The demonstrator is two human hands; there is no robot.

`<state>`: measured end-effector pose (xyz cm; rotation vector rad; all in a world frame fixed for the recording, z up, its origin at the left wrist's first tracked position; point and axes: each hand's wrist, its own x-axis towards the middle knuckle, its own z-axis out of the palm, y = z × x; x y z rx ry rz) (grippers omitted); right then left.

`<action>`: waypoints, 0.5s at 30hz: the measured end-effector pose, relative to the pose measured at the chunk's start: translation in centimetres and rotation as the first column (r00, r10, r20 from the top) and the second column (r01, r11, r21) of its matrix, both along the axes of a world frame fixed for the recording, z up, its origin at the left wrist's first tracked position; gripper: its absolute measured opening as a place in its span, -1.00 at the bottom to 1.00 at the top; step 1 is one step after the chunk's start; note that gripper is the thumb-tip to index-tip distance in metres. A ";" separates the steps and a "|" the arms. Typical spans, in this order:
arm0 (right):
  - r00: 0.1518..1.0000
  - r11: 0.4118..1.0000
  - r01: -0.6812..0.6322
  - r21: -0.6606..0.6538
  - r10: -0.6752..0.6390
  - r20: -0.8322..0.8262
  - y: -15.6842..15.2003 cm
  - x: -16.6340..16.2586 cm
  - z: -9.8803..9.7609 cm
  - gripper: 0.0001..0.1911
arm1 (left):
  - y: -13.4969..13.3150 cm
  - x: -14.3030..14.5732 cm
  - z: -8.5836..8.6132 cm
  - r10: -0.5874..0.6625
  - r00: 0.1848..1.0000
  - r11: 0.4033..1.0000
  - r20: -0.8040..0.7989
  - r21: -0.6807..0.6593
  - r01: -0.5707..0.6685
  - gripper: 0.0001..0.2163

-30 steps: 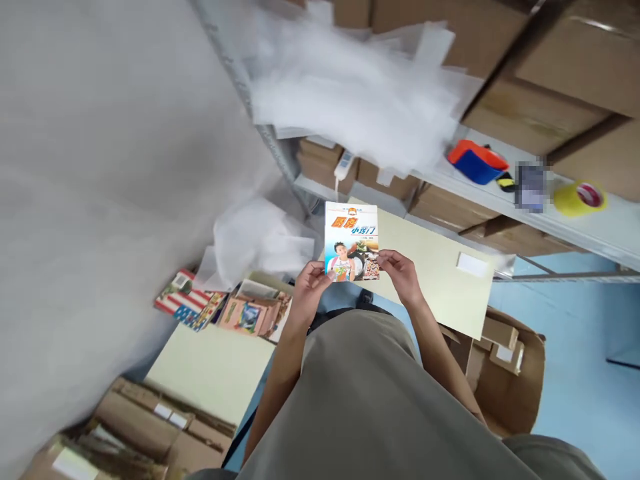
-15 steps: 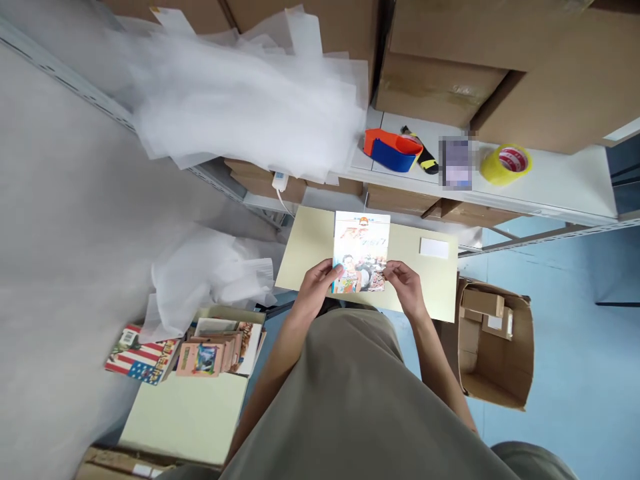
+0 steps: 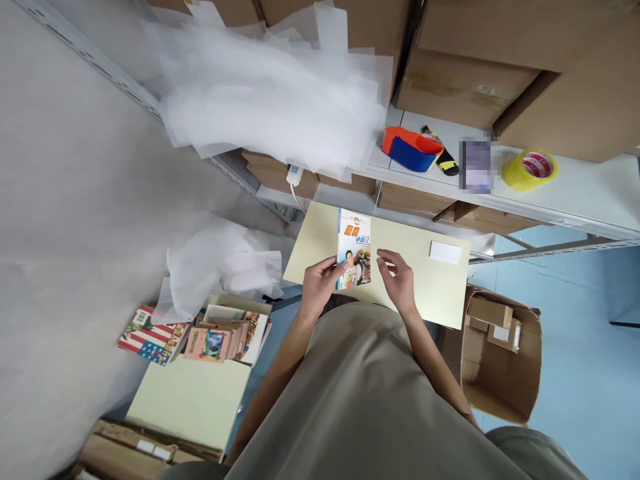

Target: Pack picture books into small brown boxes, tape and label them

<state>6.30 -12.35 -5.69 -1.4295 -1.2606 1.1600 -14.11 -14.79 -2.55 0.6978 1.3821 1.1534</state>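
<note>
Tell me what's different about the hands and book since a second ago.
The right hand has let go of the book and sits just off its edge. The left hand alone holds it, and the book has turned, so its cover looks narrower. The yellow tape roll and white slip stayed where they were.

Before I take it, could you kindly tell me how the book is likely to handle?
The book is probably fairly stiff, since it looks flat and unbent in the left hand. It seems likely light, as one hand alone holds it. It might tip if pushed at its right side, where the right hand stands apart.
</note>
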 end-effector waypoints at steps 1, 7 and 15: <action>0.999 0.999 -0.038 -0.030 0.037 -0.028 0.0 -0.5 0.4 -0.46 | -0.2 0.3 -0.2 -0.011 1.000 1.000 -0.027 0.017 0.012 -0.50; 0.991 0.984 -0.137 -0.113 0.137 -0.011 -0.2 -3.1 1.6 -0.50 | -1.6 3.7 -1.0 -0.086 0.897 0.971 -0.434 0.166 0.173 -0.65; 0.998 0.996 -0.024 -0.089 0.019 -0.061 0.9 -0.3 2.3 -0.48 | -1.0 2.2 -2.1 -0.047 0.869 0.935 -0.493 0.284 0.212 -0.51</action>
